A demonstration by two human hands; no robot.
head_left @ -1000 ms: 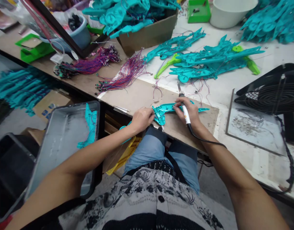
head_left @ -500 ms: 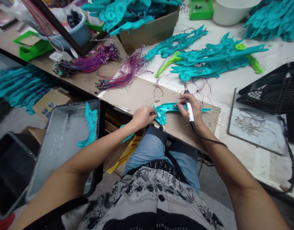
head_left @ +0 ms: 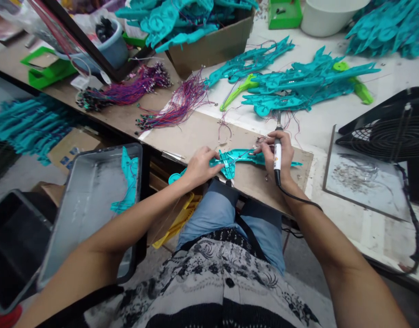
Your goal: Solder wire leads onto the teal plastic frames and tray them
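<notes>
A long teal plastic part (head_left: 243, 156) with thin wires along it lies at the table's front edge. My left hand (head_left: 202, 166) is closed on its left portion, thumb and fingers pinching near the wide cross-piece. Held in my right hand (head_left: 283, 152) is a soldering iron (head_left: 277, 155) with a white handle, its metal end pointing away from me and its black cord running back over my forearm. The right fingertips also reach the wires over the part's middle. More teal plastic shows left of my left hand, partly hidden by my wrist.
Bundles of red and purple wires (head_left: 182, 102) lie beyond my left hand. Stacked teal parts (head_left: 298, 84) sit further back, beside a filled cardboard box (head_left: 209, 52). A black fan (head_left: 383, 127) stands at right. A grey bin (head_left: 82, 205) holding one teal piece is at lower left.
My right hand has shifted slightly right, and the soldering iron is now more upright in view. My left hand has moved a little, and more teal plastic shows left of it.
</notes>
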